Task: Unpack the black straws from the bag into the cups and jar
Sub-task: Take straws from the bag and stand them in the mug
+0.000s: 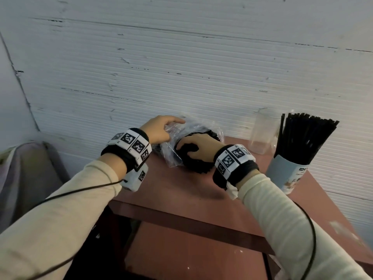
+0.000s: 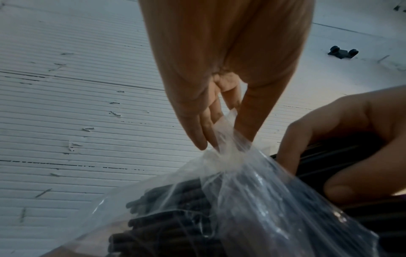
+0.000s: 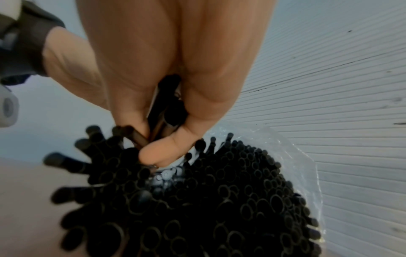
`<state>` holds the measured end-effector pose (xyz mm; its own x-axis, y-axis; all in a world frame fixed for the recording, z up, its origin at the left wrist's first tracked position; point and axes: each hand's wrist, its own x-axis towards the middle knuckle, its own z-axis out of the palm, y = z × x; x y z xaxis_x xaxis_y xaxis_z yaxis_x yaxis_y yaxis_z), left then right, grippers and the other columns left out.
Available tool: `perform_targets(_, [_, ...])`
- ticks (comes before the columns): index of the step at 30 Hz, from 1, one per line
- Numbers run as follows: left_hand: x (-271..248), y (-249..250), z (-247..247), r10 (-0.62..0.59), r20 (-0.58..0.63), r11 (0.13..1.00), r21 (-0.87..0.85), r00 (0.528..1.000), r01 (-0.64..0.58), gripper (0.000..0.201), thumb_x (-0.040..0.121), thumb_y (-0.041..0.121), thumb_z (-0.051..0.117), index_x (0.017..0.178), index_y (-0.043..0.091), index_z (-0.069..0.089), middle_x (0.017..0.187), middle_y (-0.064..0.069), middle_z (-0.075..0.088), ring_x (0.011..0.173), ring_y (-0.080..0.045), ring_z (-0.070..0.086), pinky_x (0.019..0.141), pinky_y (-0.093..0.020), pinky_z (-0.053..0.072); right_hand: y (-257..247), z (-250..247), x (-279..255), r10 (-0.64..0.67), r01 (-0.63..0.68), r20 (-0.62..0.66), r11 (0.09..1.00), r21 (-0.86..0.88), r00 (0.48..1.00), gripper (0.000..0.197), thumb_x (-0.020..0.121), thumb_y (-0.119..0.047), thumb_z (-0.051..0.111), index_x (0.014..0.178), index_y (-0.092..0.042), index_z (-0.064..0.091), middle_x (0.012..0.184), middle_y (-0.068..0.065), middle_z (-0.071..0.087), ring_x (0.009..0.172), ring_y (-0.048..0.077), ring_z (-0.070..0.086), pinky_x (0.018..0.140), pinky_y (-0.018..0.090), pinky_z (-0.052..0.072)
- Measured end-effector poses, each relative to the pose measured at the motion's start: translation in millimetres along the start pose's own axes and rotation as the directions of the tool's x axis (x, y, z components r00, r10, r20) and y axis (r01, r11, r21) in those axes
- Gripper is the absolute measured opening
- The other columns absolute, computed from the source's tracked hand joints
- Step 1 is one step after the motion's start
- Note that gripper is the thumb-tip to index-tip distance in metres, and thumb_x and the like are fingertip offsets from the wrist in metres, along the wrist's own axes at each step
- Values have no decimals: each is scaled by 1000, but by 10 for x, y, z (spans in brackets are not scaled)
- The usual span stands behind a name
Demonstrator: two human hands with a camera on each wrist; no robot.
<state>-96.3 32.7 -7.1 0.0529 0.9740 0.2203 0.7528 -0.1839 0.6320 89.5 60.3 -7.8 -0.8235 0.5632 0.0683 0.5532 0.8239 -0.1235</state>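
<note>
Left hand (image 2: 222, 97) pinching the clear bag (image 2: 252, 200) on the table (image 1: 191, 195), right hand (image 3: 167, 97) gripping a few black straws (image 3: 197, 200) inside: risk of snagging neighbours, spilling them.

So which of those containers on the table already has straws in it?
The pale blue labelled cup at the right edge, nearest the person; black straws fan out of it. The clear jar behind it looks empty.

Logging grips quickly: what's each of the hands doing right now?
Left hand: pinching the plastic bag.
Right hand: gripping a few black straws from the bag.
</note>
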Motion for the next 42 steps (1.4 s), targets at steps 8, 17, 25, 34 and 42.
perform_targets(8, [-10, -35, 27, -9, -22, 999, 50, 1000, 10, 69, 80, -8, 62, 134, 34, 52, 142, -3, 50, 126, -28, 49, 78, -20, 44, 168, -98, -149, 94, -77, -76, 976, 203, 993, 33, 89, -17, 63, 118, -33, 66, 119, -11, 63, 105, 8, 55, 93, 21, 40])
perform_targets(17, [-55, 53, 70, -21, -42, 997, 74, 999, 25, 68, 80, -7, 61, 136, 32, 51, 145, -7, 47, 136, -19, 40, 89, -27, 42, 420, -136, -331, 103, -68, -119, 960, 271, 988, 28, 89, -18, 66, 112, -33, 69, 119, -9, 64, 107, 8, 54, 95, 21, 38])
perform_targets(25, [-87, 141, 144, 57, -149, 988, 149, 987, -35, 64, 78, 0, 68, 134, 26, 52, 139, -5, 48, 129, -19, 45, 94, -22, 36, 435, -206, -458, 137, -75, -152, 930, 361, 979, 26, 88, -12, 66, 107, -28, 73, 104, -6, 68, 80, 14, 68, 73, 17, 52])
perform_targets(34, [24, 722, 504, 255, 124, 932, 233, 959, -278, 78, 67, 41, 80, 135, 30, 45, 132, 8, 56, 120, -11, 52, 104, -34, 40, 365, -644, -1063, 166, -117, -104, 922, 370, 981, 27, 87, -14, 68, 106, -33, 73, 85, -4, 72, 71, 7, 65, 63, 8, 43])
perform_targets(42, [70, 1284, 768, 282, -4, 953, 117, 959, -280, 18, 87, 48, 63, 82, 31, 60, 75, 11, 62, 76, -11, 62, 67, -26, 46, 267, -1013, -1688, 170, -60, -295, 935, 350, 940, 41, 87, -31, 69, 126, -41, 59, 115, -27, 62, 108, -10, 55, 93, 12, 41])
